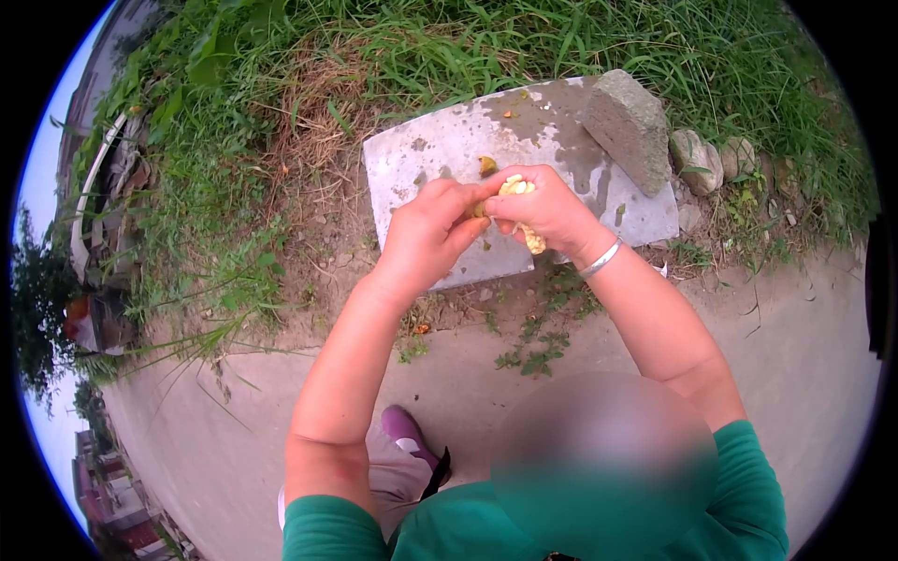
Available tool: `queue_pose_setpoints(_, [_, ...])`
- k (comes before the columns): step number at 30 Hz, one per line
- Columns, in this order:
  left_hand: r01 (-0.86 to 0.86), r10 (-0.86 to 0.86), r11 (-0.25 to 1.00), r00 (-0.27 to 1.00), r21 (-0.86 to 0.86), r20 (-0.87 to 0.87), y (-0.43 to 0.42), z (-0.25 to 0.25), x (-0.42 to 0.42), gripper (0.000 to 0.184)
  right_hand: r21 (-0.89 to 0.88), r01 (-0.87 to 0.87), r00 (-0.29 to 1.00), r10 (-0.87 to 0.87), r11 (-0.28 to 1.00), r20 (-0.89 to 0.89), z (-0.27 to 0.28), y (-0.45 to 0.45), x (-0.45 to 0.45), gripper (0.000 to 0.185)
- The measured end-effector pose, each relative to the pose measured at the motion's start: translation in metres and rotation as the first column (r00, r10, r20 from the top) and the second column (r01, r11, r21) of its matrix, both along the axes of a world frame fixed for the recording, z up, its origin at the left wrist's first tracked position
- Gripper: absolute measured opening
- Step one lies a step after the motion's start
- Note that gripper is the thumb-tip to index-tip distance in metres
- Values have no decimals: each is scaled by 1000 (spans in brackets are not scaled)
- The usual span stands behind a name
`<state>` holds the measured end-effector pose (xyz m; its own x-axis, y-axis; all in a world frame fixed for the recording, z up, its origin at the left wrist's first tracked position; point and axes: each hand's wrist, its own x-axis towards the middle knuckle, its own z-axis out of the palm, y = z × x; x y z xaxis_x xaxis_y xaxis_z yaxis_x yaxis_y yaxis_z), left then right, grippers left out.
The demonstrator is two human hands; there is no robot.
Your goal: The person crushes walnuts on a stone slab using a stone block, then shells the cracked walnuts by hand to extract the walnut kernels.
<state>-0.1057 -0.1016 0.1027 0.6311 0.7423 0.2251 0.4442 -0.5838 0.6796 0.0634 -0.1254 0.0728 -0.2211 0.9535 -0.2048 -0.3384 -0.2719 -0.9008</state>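
Observation:
My left hand (pixel 427 229) and my right hand (pixel 550 208) meet above a pale slab, fingers closed. Wrapped in my right fingers is a lumpy, pale yellow seedy mass (pixel 533 240) with whitish, seed-like bits on top; part of it hangs below the hand. My left thumb and fingers pinch a small yellow-olive piece (pixel 480 209) beside it, partly covered by fingers. Whether the two are joined I cannot tell. Just beyond my hands, an orange-yellow scrap (pixel 487 165) lies on the slab.
Wet patches and small scraps mark the pale slab (pixel 402 173). A rough stone block (pixel 629 131) rests on its right end, with smaller rocks (pixel 697 161) alongside. Tall grass (pixel 524 47) grows behind. Concrete paving (pixel 243 402) lies in front, where a purple shoe (pixel 408 432) shows.

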Motion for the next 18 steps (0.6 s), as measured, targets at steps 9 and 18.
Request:
queue_pose_setpoints(9, [22,-23,999,999,27,27,-3,5,-5,29,11,-33,998,34,999,-61,2,-3,-2,15])
queue_pose_setpoints(18, [18,42,967,972,-253,232,-3,0,-8,28,-14,-22,994,20,1000,-112,2,-2,-2,14])
